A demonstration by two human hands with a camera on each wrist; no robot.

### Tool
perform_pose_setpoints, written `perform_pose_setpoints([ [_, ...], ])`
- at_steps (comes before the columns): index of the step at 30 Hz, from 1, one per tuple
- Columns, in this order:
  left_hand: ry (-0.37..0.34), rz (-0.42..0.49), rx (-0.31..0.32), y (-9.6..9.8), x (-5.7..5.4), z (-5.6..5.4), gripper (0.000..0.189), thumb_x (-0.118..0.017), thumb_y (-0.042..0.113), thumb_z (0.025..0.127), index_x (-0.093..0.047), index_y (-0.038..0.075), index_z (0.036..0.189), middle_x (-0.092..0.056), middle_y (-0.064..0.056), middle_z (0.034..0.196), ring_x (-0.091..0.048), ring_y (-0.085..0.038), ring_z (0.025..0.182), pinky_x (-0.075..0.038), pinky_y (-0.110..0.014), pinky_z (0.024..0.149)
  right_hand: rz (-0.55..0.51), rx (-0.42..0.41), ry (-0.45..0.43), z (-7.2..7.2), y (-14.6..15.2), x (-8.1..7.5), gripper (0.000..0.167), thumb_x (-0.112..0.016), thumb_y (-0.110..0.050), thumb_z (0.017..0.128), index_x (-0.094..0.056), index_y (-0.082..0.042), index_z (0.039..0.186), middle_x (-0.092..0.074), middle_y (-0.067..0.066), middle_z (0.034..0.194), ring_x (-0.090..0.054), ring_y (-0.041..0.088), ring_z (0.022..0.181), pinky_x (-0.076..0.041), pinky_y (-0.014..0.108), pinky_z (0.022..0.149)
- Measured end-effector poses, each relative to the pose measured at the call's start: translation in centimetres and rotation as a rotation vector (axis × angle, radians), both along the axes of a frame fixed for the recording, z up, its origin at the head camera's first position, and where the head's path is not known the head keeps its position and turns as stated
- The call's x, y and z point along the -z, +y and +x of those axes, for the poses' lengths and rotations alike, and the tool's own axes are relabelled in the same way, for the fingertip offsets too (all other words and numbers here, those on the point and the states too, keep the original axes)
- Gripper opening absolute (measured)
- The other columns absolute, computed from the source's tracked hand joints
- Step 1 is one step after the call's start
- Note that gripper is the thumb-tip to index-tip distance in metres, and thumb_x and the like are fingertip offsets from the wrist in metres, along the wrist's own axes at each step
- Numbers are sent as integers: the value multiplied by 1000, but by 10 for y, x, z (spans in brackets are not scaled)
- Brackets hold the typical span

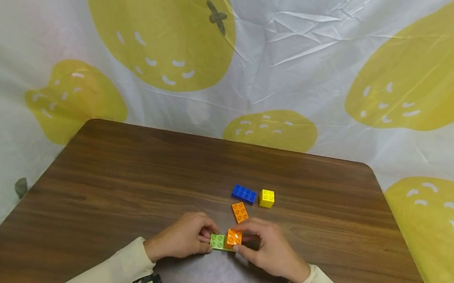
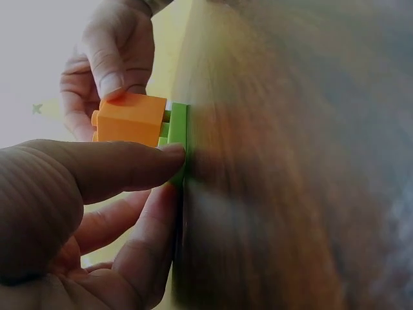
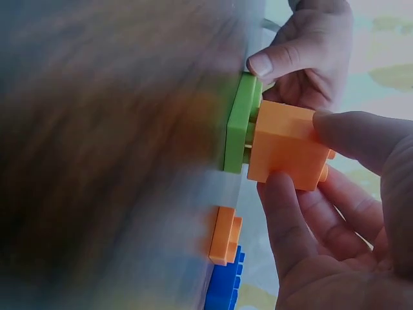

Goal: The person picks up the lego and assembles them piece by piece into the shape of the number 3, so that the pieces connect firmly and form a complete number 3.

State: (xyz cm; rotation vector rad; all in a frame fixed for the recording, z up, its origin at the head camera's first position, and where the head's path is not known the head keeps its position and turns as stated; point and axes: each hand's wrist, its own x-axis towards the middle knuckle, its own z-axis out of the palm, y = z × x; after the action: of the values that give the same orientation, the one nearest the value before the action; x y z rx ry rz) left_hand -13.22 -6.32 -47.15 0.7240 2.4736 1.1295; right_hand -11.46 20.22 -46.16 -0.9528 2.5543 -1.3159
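On the table lies a flat green building block (image 1: 217,241) with studs on top. My left hand (image 1: 186,236) pinches its left end between thumb and fingers, as the left wrist view also shows. A tall square orange block (image 1: 234,238) is over the right part of the green one, its studs facing up. Thumb and fingers of my right hand (image 1: 271,249) pinch this orange block (image 3: 287,145). Green studs show in a narrow gap between the two blocks in the right wrist view; whether they are pressed together at all, I cannot tell.
Just beyond the hands lies a flat orange block (image 1: 239,212) with several studs. Farther back are a long blue block (image 1: 244,194) and a yellow cube block (image 1: 266,198). A fruit-print cloth (image 1: 291,74) hangs behind the wooden table (image 1: 146,165).
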Motion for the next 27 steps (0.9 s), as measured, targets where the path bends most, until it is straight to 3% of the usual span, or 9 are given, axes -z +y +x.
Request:
perform_pose_setpoints([
  [6, -7, 17, 4, 1, 0, 0, 34, -92, 11, 79, -79, 7, 110, -70, 2, 96, -64, 1, 82, -56, -17, 72, 7, 13, -36, 3, -2, -1, 35, -86, -12, 89, -75, -18, 122, -74, -8, 116, -74, 12, 102, -64, 32, 86],
  [18, 3, 16, 12, 1, -2, -4, 32, -93, 11, 78, -79, 8, 107, -73, 2, 96, -65, 0, 82, -56, -17, 73, 47, 29, 4, 2, -2, -4, 28, -82, -27, 95, -76, -18, 121, -75, -3, 116, -75, 13, 101, -65, 30, 83],
  [27, -15, 32, -4, 1, -2, -3, 33, -93, 10, 77, -79, 8, 107, -72, 2, 95, -66, -3, 82, -56, -18, 71, 64, 23, 18, -1, -4, -4, 24, -81, -25, 96, -78, -17, 119, -77, 0, 113, -76, 11, 98, -65, 30, 82],
])
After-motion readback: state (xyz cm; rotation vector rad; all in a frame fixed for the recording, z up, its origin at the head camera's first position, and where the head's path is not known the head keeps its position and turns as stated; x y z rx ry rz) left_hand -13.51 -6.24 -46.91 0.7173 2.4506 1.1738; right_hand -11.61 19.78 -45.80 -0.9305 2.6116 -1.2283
